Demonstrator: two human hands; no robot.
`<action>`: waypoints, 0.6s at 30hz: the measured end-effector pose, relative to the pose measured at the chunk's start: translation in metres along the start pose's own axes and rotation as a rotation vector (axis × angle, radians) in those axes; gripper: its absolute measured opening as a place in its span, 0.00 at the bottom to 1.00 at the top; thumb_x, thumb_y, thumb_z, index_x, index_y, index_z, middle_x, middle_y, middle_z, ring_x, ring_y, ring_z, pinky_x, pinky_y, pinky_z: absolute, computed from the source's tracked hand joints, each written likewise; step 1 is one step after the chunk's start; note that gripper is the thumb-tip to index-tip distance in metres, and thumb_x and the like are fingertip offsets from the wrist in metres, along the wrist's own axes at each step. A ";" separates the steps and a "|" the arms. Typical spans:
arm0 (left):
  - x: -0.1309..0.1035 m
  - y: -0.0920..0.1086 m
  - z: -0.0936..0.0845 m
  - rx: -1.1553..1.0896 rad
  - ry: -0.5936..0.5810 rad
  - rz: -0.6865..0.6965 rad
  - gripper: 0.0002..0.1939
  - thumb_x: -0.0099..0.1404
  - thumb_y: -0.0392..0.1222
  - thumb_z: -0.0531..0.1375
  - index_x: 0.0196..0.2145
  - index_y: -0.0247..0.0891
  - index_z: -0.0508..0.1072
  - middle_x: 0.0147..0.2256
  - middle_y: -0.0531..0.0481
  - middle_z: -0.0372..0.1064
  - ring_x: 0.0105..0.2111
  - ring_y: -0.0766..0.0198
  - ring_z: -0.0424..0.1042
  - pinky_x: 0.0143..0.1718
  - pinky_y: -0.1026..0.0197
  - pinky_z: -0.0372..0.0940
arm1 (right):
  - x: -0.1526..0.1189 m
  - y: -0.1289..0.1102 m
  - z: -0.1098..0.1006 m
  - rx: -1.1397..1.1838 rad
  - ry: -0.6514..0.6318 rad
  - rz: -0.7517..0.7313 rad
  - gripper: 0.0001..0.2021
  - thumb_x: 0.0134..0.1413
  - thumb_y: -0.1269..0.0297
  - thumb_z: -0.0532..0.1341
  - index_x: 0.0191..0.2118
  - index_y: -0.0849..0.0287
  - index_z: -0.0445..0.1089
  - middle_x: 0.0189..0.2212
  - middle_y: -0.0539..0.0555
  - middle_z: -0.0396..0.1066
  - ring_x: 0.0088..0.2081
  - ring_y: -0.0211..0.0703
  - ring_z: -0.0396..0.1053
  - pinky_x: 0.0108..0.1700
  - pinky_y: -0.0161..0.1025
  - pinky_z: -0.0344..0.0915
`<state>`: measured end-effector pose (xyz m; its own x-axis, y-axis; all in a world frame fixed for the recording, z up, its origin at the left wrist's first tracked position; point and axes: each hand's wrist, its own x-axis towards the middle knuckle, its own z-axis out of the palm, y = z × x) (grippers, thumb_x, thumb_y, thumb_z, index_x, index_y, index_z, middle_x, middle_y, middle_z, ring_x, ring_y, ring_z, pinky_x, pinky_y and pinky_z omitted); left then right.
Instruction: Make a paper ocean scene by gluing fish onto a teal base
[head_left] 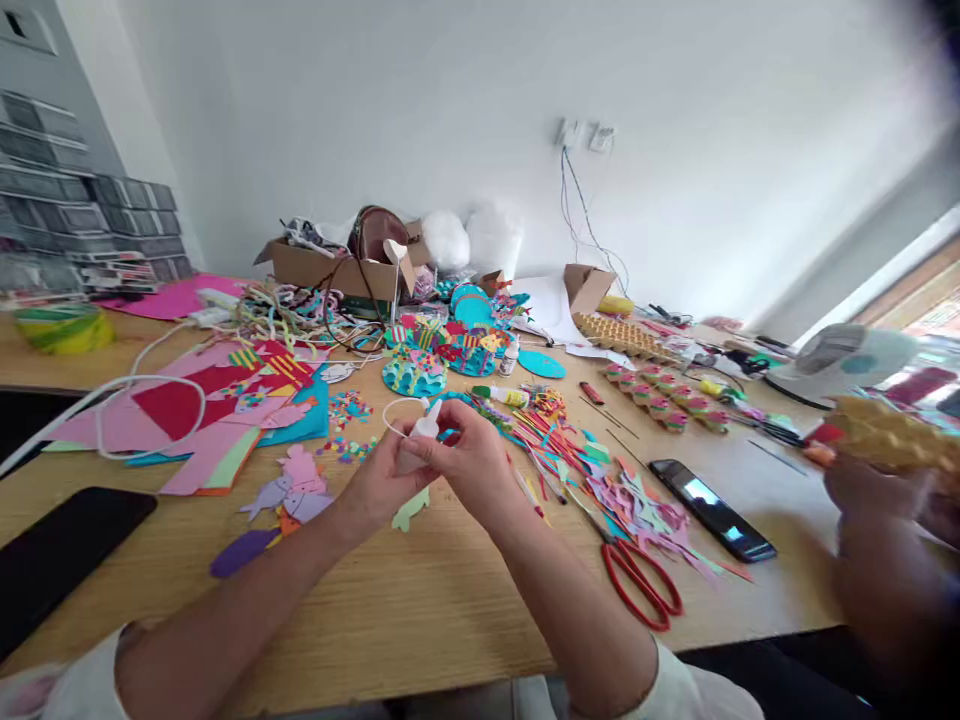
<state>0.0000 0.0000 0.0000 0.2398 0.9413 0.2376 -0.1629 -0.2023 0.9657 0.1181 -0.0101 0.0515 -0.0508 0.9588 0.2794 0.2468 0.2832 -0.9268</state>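
A small white squeeze bottle [425, 426] with a pointed nozzle is held upright between my two hands. The fingers of my left hand [388, 468] close round its body, which they mostly hide. My right hand [469, 452] grips it near the top from the other side. Beneath my hands lies a pale green fish-shaped cutout [411, 509], partly covered by them. Pink and lilac fish cutouts [301, 487] form a small pile to the left, with a purple oval piece [244, 552] nearer me. Confetti-like paper bits [349, 408] are scattered beyond.
Red-handled scissors [639, 580] and a phone [712, 508] lie at right among paper scraps [645, 510]. A black phone [71, 545] lies front left. Decorated blue egg-carton pieces [416, 374] stand behind. At far right, another person's blurred hand [877, 500] holds an egg carton [892, 430].
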 end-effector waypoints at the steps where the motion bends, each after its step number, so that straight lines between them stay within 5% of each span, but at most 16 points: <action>1: 0.001 -0.001 -0.003 0.005 -0.009 -0.001 0.22 0.50 0.45 0.66 0.41 0.38 0.65 0.40 0.47 0.68 0.41 0.55 0.67 0.42 0.56 0.62 | 0.001 0.001 -0.001 0.058 -0.029 -0.020 0.10 0.37 0.62 0.67 0.27 0.58 0.69 0.26 0.50 0.67 0.31 0.41 0.63 0.35 0.38 0.60; 9: -0.001 0.007 -0.010 -0.103 -0.097 -0.120 0.23 0.46 0.44 0.67 0.41 0.38 0.69 0.31 0.54 0.66 0.29 0.66 0.63 0.29 0.65 0.56 | 0.010 0.001 -0.020 0.425 -0.356 0.071 0.14 0.38 0.59 0.69 0.35 0.53 0.74 0.30 0.48 0.71 0.33 0.40 0.66 0.38 0.38 0.62; 13: -0.002 0.011 -0.010 -0.113 -0.068 -0.104 0.19 0.48 0.43 0.67 0.39 0.39 0.69 0.30 0.55 0.65 0.28 0.68 0.61 0.29 0.66 0.55 | 0.010 0.001 -0.024 0.502 -0.323 0.056 0.19 0.40 0.59 0.69 0.42 0.52 0.71 0.37 0.50 0.72 0.39 0.41 0.68 0.42 0.39 0.63; 18: -0.001 0.009 -0.010 -0.165 -0.011 -0.045 0.20 0.47 0.41 0.67 0.39 0.39 0.67 0.33 0.54 0.66 0.33 0.65 0.63 0.32 0.65 0.57 | 0.005 0.009 -0.013 0.572 -0.152 0.066 0.11 0.45 0.60 0.65 0.38 0.55 0.71 0.37 0.51 0.72 0.39 0.41 0.67 0.40 0.39 0.63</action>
<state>-0.0110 -0.0004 0.0075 0.2603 0.9453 0.1966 -0.3069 -0.1120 0.9451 0.1323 -0.0026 0.0478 -0.2017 0.9553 0.2162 -0.3039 0.1488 -0.9410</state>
